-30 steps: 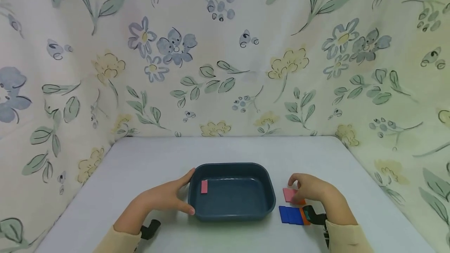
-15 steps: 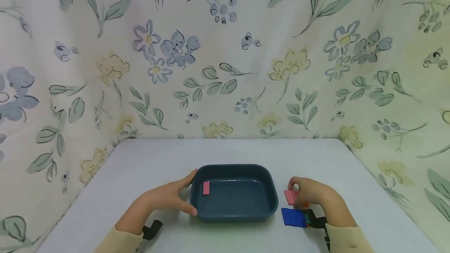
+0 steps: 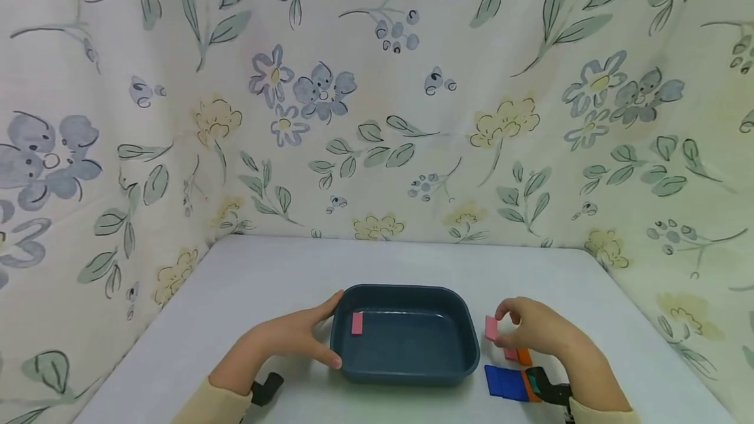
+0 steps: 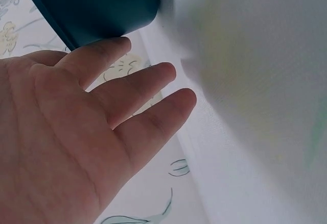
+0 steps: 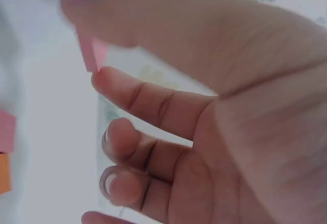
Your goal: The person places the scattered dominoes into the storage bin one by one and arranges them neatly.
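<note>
Between thumb and index finger, my right hand (image 3: 538, 327) pinches a thin pink tile (image 3: 491, 328), which stands tilted just right of the dark teal tray (image 3: 412, 379). In the right wrist view the held pink tile (image 5: 93, 53) is partly covered by the thumb; the other fingers curl loosely. My left hand (image 3: 294, 335) touches the tray's left side, thumb near the front corner and a finger at the back corner. Another pink tile (image 3: 357, 323) lies inside the tray at the left. Under the right hand lie a pink tile (image 3: 510, 354) and an orange tile (image 3: 523, 356).
Overlapping blue tiles (image 3: 503, 383) lie in front of the right hand, with an orange tile (image 3: 532, 388) at their right end, partly behind the black wrist camera (image 3: 544, 386). A flowered cloth (image 3: 377, 97) hangs behind and beside the white table (image 3: 283, 267).
My right hand has picked a pink tile off the pink ones on the table and brought it slightly towards the tray. The left hand keeps its place at the tray. The view has shifted slightly.
</note>
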The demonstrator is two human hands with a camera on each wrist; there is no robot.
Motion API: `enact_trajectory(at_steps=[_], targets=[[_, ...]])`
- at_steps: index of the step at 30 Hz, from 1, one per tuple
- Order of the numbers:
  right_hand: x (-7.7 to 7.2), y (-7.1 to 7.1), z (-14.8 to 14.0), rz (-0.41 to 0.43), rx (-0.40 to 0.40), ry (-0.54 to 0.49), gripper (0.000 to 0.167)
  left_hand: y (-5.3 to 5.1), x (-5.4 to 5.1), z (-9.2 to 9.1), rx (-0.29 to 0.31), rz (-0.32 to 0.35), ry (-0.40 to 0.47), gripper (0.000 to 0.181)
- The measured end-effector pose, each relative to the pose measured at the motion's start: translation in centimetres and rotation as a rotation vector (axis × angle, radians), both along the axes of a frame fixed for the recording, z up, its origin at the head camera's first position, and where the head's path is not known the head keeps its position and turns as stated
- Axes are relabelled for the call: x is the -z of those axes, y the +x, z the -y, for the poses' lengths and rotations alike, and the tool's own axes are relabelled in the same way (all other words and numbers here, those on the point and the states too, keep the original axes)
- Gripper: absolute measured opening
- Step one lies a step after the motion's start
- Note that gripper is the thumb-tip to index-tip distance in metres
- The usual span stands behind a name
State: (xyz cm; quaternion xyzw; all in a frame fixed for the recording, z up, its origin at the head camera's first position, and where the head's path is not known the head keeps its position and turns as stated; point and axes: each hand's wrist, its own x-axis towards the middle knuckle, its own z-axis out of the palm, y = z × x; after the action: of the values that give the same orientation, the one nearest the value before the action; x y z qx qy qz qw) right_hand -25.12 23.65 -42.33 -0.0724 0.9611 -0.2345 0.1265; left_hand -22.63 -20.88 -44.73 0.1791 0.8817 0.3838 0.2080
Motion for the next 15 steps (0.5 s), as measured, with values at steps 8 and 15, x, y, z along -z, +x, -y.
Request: enact_trajectory(at_steps=[8, 15], targets=[[-2.3, 1.4, 1.0, -0.087, -0.020, -0.013, 0.045, 0.0, -0.2, 0.1, 0.016, 0.004, 0.023, 0.125], [-3.4, 2.8, 3.4, -0.142, -0.110, -0.089, 0.040, 0.1, -0.4, 0.1, 0.015, 0.008, 0.014, 0.125]])
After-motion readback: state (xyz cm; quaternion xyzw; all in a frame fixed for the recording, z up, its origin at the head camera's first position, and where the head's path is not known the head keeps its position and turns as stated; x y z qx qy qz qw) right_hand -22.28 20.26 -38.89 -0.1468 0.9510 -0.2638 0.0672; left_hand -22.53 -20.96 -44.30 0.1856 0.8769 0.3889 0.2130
